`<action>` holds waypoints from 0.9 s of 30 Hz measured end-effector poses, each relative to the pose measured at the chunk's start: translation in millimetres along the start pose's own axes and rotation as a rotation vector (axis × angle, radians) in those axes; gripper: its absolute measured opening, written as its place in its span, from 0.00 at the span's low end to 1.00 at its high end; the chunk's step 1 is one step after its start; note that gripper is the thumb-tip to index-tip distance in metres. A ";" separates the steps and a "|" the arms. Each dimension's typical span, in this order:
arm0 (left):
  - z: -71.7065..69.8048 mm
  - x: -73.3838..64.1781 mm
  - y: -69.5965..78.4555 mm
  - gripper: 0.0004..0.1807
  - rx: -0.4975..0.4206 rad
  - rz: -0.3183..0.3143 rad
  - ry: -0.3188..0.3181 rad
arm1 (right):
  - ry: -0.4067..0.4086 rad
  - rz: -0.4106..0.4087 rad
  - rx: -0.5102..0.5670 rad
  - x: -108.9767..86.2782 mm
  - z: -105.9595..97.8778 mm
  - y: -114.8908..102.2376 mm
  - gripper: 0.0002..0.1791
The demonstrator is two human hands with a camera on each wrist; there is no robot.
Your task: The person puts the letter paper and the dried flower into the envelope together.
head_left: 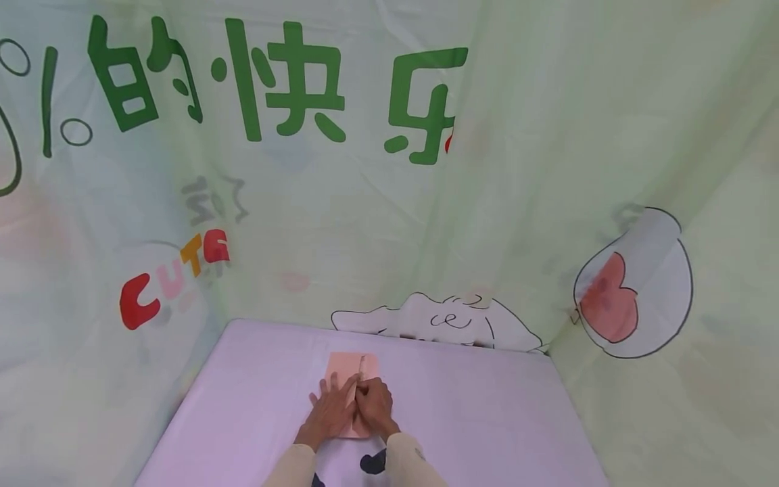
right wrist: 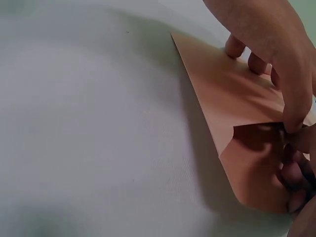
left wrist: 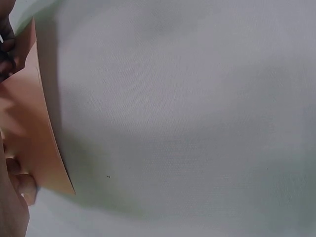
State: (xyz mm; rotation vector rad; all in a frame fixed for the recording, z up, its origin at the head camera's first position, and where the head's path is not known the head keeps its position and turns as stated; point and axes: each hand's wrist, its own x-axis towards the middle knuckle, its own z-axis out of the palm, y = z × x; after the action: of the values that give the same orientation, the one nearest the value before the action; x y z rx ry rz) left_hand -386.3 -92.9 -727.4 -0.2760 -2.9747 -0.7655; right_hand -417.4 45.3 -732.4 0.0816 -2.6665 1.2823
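A salmon-pink sheet of paper (head_left: 341, 365) lies on the pale lilac table surface. My left hand (head_left: 331, 409) rests on its left part with the fingers spread, the thumb reaching toward the right hand. On the right part my right hand (head_left: 374, 400) has its fingers curled and pinches the paper beside a lengthwise line. In the right wrist view the paper (right wrist: 212, 84) has a break at its near edge, and the darker part beyond it bends away under the right fingers (right wrist: 292, 175). The left wrist view shows the near edge of the paper (left wrist: 37, 128) bowed.
Around the paper spreads the lilac tabletop (head_left: 475, 406). Pale printed curtains (head_left: 517, 169) hang behind and at both sides of the table. A dark patch (head_left: 373, 462) shows between the light sleeves (head_left: 410, 460) near the front.
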 end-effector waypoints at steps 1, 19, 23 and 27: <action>0.0 0.1 -1.1 0.31 -0.003 -0.010 -0.011 | -0.007 0.000 -0.004 -0.8 -2.0 -0.9 0.05; -15.2 8.3 -23.8 0.33 -0.057 -0.061 -0.068 | 0.094 -0.133 -0.268 20.3 -74.5 7.1 0.28; -20.5 5.7 -25.8 0.32 -0.037 -0.067 -0.066 | 0.025 -0.174 -0.361 27.6 -90.2 13.2 0.36; -24.5 5.3 -26.4 0.32 -0.008 -0.060 -0.028 | -0.051 -0.174 -0.431 32.9 -102.5 14.8 0.41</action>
State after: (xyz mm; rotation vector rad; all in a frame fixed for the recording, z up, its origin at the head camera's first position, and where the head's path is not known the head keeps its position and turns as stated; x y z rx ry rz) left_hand -396.1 -126.6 -718.0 -0.2000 -3.0192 -0.7866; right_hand -437.3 135.4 -675.0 0.2804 -2.8375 0.6462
